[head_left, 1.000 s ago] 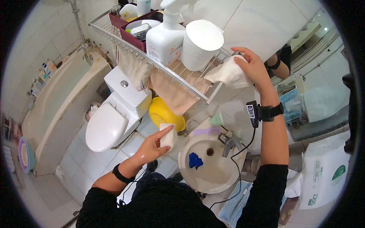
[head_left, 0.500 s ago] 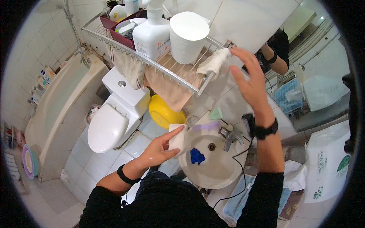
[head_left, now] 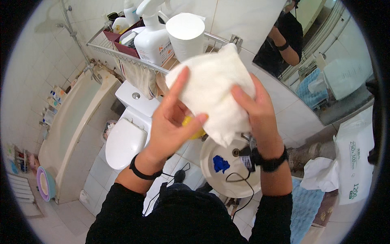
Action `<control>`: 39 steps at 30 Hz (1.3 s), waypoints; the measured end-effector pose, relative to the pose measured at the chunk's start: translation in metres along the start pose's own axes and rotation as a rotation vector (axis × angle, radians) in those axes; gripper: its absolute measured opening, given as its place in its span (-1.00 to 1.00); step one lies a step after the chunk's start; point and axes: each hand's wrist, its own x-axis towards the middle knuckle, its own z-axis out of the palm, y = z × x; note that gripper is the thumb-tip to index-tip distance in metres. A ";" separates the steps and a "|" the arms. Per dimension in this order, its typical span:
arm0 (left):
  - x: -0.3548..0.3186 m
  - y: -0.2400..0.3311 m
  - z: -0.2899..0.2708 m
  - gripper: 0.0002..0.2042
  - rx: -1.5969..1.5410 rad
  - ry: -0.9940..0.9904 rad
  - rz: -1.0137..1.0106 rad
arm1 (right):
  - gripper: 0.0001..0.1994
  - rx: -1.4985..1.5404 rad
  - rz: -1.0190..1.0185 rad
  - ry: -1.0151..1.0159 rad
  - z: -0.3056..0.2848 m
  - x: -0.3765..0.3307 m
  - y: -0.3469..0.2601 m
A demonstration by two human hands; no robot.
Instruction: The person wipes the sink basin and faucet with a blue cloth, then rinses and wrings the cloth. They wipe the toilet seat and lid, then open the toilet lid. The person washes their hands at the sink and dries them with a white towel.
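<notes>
- White cloth (head_left: 215, 89), spread out in mid-air at the centre of the frame, just above the middle; from where I stand, it is the thing being handled.
- Left hand (head_left: 168, 124), left of centre: it has the cloth's left edge, forefinger and thumb set wide apart over the near face, the other fingers curled in.
- Right hand (head_left: 260, 114), right of centre: it grips the opposite edge, thumb pressed on the near face, fingers mostly hidden behind.
- What has just changed: half a second ago the left hand alone held a small folded white piece, low by the sink, while the right hand was up at the rack's end, beside another white cloth. Now both hands meet on one broad sheet, raised higher.
- I take this to mean the folded piece has been opened out and the work is now two-handed. Whether the other cloth is on the rack I cannot tell; the sheet covers that end.
- The wire rack (head_left: 113, 53), upper left of centre, bears a white roll (head_left: 187, 36) and a white pump bottle (head_left: 152, 44).
- In the sink (head_left: 223, 183), lower centre right, lies a crumpled blue thing (head_left: 221, 163), apart from both hands.
</notes>
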 end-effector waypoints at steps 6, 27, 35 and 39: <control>0.023 0.017 -0.026 -0.60 1.178 0.278 0.494 | -0.56 -0.488 0.109 -0.006 -0.004 0.051 0.006; 0.048 -0.025 0.009 -0.52 1.514 -0.224 0.354 | -0.67 -0.169 0.560 0.290 -0.133 -0.113 0.205; 0.042 -0.059 0.010 -0.58 1.558 -0.174 0.520 | -0.54 -0.734 0.915 0.154 -0.169 -0.228 0.349; -0.006 -0.061 0.018 -0.55 1.312 -0.050 0.663 | -0.54 -0.932 0.720 0.240 -0.150 -0.210 0.409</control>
